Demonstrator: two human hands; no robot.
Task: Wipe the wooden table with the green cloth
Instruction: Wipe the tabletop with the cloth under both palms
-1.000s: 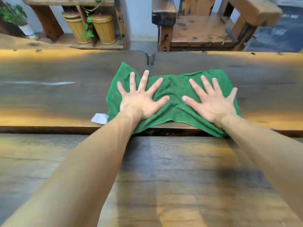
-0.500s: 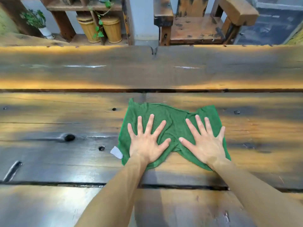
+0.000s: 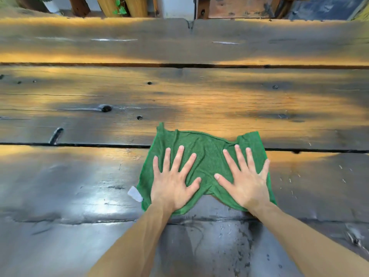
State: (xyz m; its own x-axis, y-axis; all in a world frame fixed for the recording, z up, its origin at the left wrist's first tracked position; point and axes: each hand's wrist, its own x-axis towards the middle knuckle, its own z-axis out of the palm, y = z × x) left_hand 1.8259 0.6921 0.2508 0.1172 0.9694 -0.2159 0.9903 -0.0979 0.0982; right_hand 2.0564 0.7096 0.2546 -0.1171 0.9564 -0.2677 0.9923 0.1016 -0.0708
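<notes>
The green cloth (image 3: 206, 154) lies spread and a little rumpled on the dark wooden plank table (image 3: 179, 96), across a seam between two planks. My left hand (image 3: 172, 180) presses flat on the cloth's left half with fingers straight and fanned. My right hand (image 3: 244, 178) presses flat on its right half the same way. A white tag (image 3: 134, 193) sticks out at the cloth's left edge. The near middle of the cloth bunches up between my two thumbs.
The table has long plank gaps (image 3: 179, 65), knots and small holes (image 3: 106, 108). Beyond its far edge stand woven baskets (image 3: 135, 6) with a trailing plant and a wooden chair (image 3: 237, 7). Wet-looking sheen covers the near planks.
Both hands have slid the cloth toward me, from the far plank over the middle plank to the near seam. The hands stay flat on it throughout.
</notes>
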